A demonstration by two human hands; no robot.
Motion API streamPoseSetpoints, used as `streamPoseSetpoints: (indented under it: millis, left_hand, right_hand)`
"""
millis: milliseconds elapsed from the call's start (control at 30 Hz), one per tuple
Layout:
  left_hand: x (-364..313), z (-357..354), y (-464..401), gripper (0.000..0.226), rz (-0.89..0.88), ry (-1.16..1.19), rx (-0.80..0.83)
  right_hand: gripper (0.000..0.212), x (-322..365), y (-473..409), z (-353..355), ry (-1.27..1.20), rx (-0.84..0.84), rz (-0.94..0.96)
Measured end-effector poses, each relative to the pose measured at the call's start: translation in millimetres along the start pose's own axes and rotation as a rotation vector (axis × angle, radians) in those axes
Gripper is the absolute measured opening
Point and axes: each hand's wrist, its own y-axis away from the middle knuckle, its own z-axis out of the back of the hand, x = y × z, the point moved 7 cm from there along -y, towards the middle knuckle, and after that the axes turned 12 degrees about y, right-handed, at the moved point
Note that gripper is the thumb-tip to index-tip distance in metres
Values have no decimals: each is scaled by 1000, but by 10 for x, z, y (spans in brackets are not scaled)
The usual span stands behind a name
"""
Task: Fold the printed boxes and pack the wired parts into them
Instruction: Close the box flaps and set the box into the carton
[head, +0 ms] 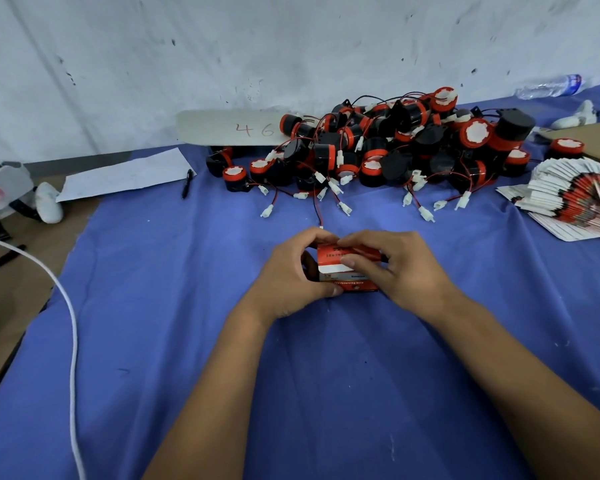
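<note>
Both hands together at the middle of the worktop (153, 341), on the blue cloth that covers it. Left hand (291, 275) curled around the left end of a small red-and-white printed box (343, 268), thumb under the near edge, fingers over the far top. Right hand (399, 268) gripping the right side of the same box, thumb pressed flat on the white band of the upper flap. Box lying on the cloth between the two hands, printed face up; cannot tell if a part is already inside.

Behind the hands, toward the wall, a big pile of wired parts (388, 147): black round bodies with red caps, thin red and black wires ending in white plugs spread forward on the cloth. One wire reaching close to the fingers of the left hand. At far right, a fanned stack of flat boxes (575, 202), not folded.

At left, a white paper sheet (125, 174) with a black pen (187, 183) just beside its right edge. A white cable (71, 341) curving down the left side. A plastic bottle (551, 86) lying at far right, near the wall.
</note>
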Motion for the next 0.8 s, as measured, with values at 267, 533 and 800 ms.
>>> streamPoseSetpoints:
  millis: [267, 533, 800]
  left_hand:
    - [-2, -8, -16, 60, -22, 36, 7]
    - [45, 64, -12, 43, 7, 164, -2]
    - [84, 81, 8, 27, 72, 334, -53]
  right_hand:
    - [26, 49, 1, 7, 72, -80, 7]
    - [23, 94, 13, 6, -13, -48, 93]
    - [18, -37, 34, -69, -303, 15, -80]
